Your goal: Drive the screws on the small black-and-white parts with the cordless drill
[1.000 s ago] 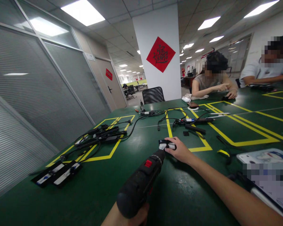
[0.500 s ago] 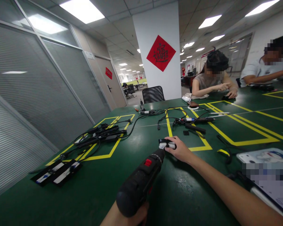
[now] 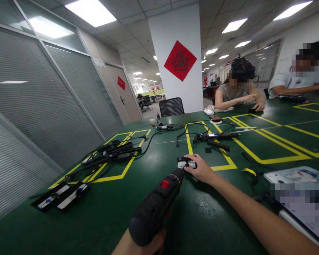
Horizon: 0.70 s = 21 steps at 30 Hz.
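My left hand is wrapped round the handle of a black cordless drill with a red switch on top. The drill points forward, its chuck end right at a small black-and-white part. That part is between the fingers of my right hand, just above the green table. The bit's tip is hidden, so I cannot tell how far it touches the part. Beyond my right hand lie a small black block and a black bar.
Black cables and adapters heap up at left, near two black panels. A tablet-like device sits at right, beside a yellow-banded cable. Two people sit across the green table; yellow tape marks it.
The whole view has shifted very slightly. Both hands keep the same hold, with the drill still against or close to the small part.
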{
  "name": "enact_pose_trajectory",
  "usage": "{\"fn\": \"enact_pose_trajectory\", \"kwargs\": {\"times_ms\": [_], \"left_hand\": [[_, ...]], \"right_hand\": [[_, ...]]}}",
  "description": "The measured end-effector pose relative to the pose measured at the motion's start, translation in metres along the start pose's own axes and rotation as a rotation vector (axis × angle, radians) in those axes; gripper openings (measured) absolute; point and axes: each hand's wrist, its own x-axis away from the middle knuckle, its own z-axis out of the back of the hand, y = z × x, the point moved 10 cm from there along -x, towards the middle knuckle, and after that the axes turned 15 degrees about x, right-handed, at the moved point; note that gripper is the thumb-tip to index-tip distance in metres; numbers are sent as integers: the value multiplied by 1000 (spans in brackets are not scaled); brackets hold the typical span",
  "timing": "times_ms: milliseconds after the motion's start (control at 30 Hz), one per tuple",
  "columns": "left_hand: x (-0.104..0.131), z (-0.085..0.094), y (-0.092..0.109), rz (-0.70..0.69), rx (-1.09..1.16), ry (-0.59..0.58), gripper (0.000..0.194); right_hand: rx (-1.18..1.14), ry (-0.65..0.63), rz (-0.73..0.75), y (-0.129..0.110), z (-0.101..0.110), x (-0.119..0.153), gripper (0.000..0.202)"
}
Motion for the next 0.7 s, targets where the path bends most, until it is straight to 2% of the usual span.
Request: {"fn": "enact_pose_trajectory", "kwargs": {"times_ms": [267,533,700], "left_hand": [[-2,13,-17,13,-17,58,30],[-13,0,-27,26,-1,63,32],[-9,12,-40,29,40,111,34]], "right_hand": [[-6,1,-1,2,-1,0,44],[-3,-9,-11,0,1,0,45],[0,-11,-15,-1,2,0,45]]}}
